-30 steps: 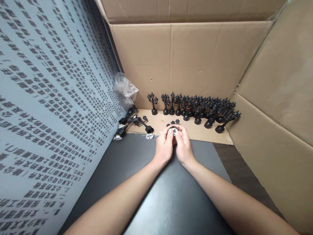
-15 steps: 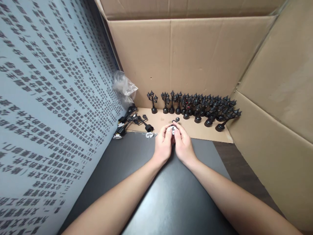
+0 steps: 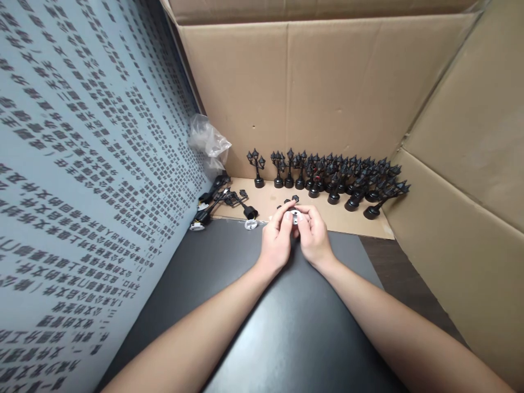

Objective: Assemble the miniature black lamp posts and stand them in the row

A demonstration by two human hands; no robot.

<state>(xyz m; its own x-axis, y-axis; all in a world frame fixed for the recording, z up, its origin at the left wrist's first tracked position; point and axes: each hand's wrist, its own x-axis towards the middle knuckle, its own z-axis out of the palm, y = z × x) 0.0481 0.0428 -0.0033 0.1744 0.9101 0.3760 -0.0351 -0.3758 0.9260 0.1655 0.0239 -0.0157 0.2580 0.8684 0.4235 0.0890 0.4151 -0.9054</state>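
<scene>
Held piece: a miniature black street lamp [image 3: 293, 210] with a white round base facing the camera, at the far edge of the dark mat, between both hands; its lantern heads poke out just beyond the fingers.
Left hand: the left hand [image 3: 275, 243] is curled, thumb and forefinger pinching the left side of the lamp's base.
Right hand: the right hand [image 3: 314, 240] is curled too, fingertips pinching the base from the right; the two hands touch at the thumbs.
Mat: a dark mat [image 3: 286, 338] lies under both forearms, near the viewer.
Cardboard strip: a cardboard floor strip [image 3: 270, 203] runs along the mat's far edge.
Finished lamps: a crowded row of standing black lamps [image 3: 335, 180] lines the far side, thickest toward the right, a few leaning.
Loose parts: unassembled lamp parts [image 3: 223, 203] lie far left of the hands, with a white disc [image 3: 250, 224] just left of the left hand.
Bag: a crumpled clear plastic bag [image 3: 208, 143] sits in the far left corner.
Walls: cardboard walls [image 3: 335, 93] close the far and right sides; a grey printed sheet [image 3: 82, 180] stands at the left.
</scene>
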